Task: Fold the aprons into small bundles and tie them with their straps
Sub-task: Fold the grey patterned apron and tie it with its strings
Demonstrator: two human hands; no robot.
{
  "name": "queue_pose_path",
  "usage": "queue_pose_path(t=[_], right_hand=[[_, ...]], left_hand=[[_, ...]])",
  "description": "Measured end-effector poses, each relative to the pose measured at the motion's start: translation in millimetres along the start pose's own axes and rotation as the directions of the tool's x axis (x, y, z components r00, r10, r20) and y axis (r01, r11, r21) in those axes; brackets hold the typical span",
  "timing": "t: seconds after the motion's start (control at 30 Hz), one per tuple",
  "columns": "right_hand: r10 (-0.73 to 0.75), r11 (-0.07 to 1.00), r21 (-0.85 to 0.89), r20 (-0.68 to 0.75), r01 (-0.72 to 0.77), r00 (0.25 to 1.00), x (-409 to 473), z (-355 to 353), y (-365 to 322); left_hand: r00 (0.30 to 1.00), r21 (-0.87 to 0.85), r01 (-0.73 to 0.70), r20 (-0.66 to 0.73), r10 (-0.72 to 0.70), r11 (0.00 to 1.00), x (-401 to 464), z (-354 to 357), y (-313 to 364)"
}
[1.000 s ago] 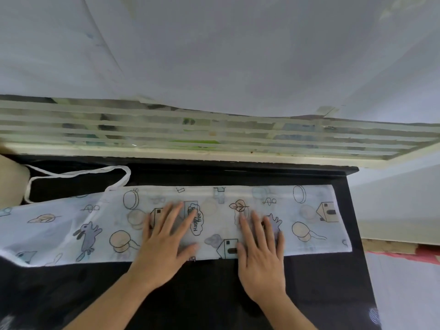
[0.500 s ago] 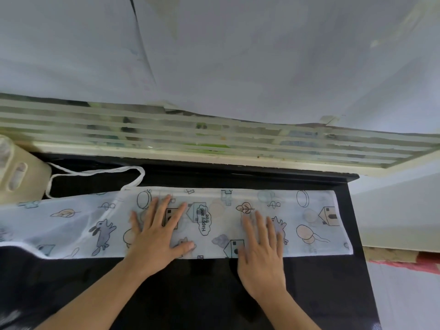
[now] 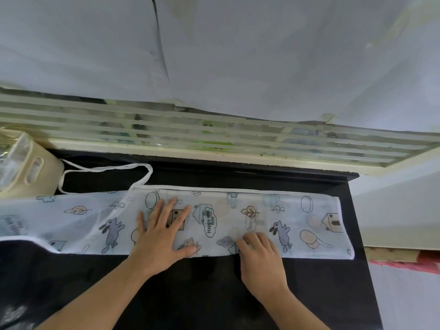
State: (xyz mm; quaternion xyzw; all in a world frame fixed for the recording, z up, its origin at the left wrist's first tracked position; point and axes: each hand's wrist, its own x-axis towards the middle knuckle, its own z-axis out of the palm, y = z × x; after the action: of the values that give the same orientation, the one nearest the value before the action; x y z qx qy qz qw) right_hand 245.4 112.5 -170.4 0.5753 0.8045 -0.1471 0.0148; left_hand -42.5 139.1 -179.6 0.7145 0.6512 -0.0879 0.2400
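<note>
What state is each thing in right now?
Apron: folded into a long flat strip on the black table, left end running out of view.
Strap: loose, untied, looped on the table behind the apron.
Left hand: flat, fingers spread, pressing the apron.
Right hand: fingers curled at the apron's near edge; whether it grips the fabric cannot be told.
Beige container: upright at the table's left.

A: Arms in view? Anything worn?
B: Two forearms enter from the bottom edge, both bare. No sleeve, watch, ring or glove on the left hand [image 3: 159,236] at centre frame.
A: The other one?
B: Right hand [image 3: 260,260], lower right of centre: bare too, nails short.
</note>
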Motion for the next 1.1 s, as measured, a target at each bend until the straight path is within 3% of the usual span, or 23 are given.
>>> queue_pose_path(t=[0.23, 0.37, 0.47, 0.57, 0.63, 0.73, 0.83, 0.97, 1.1], right_hand=[[-0.163, 0.986, -0.015, 0.102, 0.165, 0.981, -27, -4, -1], [-0.181, 0.981, -0.023, 0.232, 0.192, 0.956, -70, -1, -6], [-0.146, 0.989, 0.028, 0.205, 0.143, 0.968, -90, 0, -8], [-0.022, 0.99, 0.139, 0.114, 0.006, 0.993, -93, -5, -14], [0.095, 0.976, 0.185, 0.121, -0.116, 0.988, -82, -10, -25], [0.161, 0.971, 0.154, 0.136, -0.181, 0.978, -63, 10, -37], [0.201, 0.974, 0.096, 0.037, -0.203, 0.979, -59, 34, -39], [0.138, 0.99, -0.001, -0.136, -0.139, 0.981, -59, 73, -27], [0.105, 0.994, -0.006, -0.323, -0.113, 0.941, -55, 93, -27]], left_hand=[[0.994, 0.002, -0.005, 0.113, 0.004, 1.0, -29, 0, 10], [0.982, 0.005, -0.008, 0.187, 0.007, 1.0, -69, 10, 27], [0.977, 0.015, 0.001, 0.214, -0.004, 1.0, -89, 15, 38], [0.998, -0.008, -0.008, 0.069, 0.009, 1.0, -90, 22, 41], [0.999, -0.004, -0.039, 0.02, 0.039, 0.999, -85, 33, 41], [0.997, 0.042, -0.07, -0.033, 0.071, 0.997, -73, 50, 44], [0.982, 0.106, -0.103, -0.145, 0.117, 0.989, -68, 68, 43], [0.931, 0.198, -0.133, -0.311, 0.191, 0.971, -59, 97, 34], [0.916, 0.224, -0.122, -0.351, 0.196, 0.967, -53, 111, 30]])
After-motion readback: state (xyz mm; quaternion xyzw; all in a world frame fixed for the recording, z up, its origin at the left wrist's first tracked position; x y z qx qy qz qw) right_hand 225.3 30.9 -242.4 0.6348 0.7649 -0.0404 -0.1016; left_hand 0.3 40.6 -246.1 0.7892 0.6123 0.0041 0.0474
